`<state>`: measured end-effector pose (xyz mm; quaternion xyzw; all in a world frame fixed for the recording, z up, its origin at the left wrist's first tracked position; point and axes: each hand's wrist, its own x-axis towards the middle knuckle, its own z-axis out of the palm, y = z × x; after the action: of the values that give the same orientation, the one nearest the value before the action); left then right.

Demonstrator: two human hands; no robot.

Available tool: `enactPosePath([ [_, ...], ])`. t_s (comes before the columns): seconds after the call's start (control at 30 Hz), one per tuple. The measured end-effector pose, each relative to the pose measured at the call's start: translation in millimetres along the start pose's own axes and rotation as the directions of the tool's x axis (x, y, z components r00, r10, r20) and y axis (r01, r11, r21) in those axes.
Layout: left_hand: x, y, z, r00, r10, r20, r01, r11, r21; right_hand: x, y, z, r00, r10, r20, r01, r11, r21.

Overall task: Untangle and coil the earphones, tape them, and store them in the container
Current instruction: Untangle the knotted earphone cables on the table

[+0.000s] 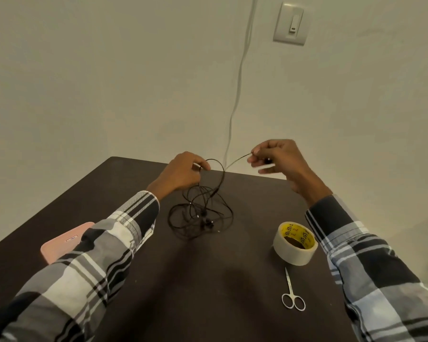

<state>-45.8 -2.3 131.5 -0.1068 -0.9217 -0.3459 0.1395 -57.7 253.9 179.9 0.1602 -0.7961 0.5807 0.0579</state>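
A tangle of thin black earphones (200, 215) lies on the dark table (208, 292), its earbuds near the heap's middle. My left hand (181, 172) is raised over the far side of the tangle and pinches a loop of the cord. My right hand (277, 160) is held higher to the right and pinches another stretch of the same cord between thumb and fingers. The cord runs taut between the hands. A roll of pale tape (295, 243) with a yellow core sits at the right. A pink flat container (64, 240) lies at the left, partly hidden by my left sleeve.
Small silver scissors (292, 296) lie near the table's front right, below the tape roll. A white cable (240, 82) runs down the wall behind the table. A wall switch (291, 24) is at the upper right. The table's far edge is just behind my hands.
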Motion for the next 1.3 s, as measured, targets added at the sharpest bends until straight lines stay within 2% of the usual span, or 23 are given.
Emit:
enactPosePath([
  [0.17, -3, 26, -8, 0.995, 0.091, -0.051, -0.102, 0.953, -0.287, -3, 24, 10, 0.985, 0.121, 0.121, -0.086, 0.962, -0.26],
  [0.33, 1, 46, -7, 0.977, 0.213, 0.013, -0.197, 0.922, -0.333, -4, 30, 24, 0.943, 0.108, 0.315, -0.034, 0.972, -0.231],
  [0.47, 4, 49, -8, 0.97, 0.236, 0.065, -0.191, 0.896, -0.401, -2, 31, 37, 0.964, 0.01, 0.265, 0.054, 0.97, -0.235],
  [0.57, 4, 45, -11, 0.97, 0.234, 0.071, -0.187, 0.895, -0.405, -1, 31, 33, 0.978, -0.029, 0.205, 0.065, 0.983, -0.174],
  [0.67, 2, 34, -12, 0.98, 0.175, 0.097, -0.108, 0.871, -0.478, -1, 30, 26, 0.989, -0.022, 0.148, 0.037, 0.994, -0.099],
  [0.8, -3, 17, -4, 0.961, 0.05, 0.272, 0.152, 0.725, -0.672, -5, 27, 27, 0.996, -0.008, 0.093, 0.005, 0.999, 0.034],
  [0.93, -11, 9, 17, 0.872, -0.036, 0.487, 0.297, 0.831, -0.47, -7, 22, 31, 0.997, -0.013, 0.078, 0.004, 0.994, 0.11],
  [1.03, -13, 8, 29, 0.824, 0.005, 0.566, 0.265, 0.881, -0.392, -8, 18, 35, 0.997, -0.028, 0.068, 0.019, 0.99, 0.142],
  [1.13, -11, 11, 34, 0.891, 0.017, 0.453, 0.17, 0.913, -0.37, -8, 17, 35, 0.999, -0.034, 0.036, 0.028, 0.988, 0.149],
  [1.2, -9, 11, 31, 0.943, 0.001, 0.332, 0.164, 0.868, -0.469, -9, 19, 30, 0.999, -0.04, 0.028, 0.036, 0.989, 0.145],
  [1.3, -7, 6, 21, 0.958, -0.027, 0.286, 0.2, 0.776, -0.598, -11, 24, 19, 0.998, -0.038, 0.043, 0.029, 0.978, 0.207],
])
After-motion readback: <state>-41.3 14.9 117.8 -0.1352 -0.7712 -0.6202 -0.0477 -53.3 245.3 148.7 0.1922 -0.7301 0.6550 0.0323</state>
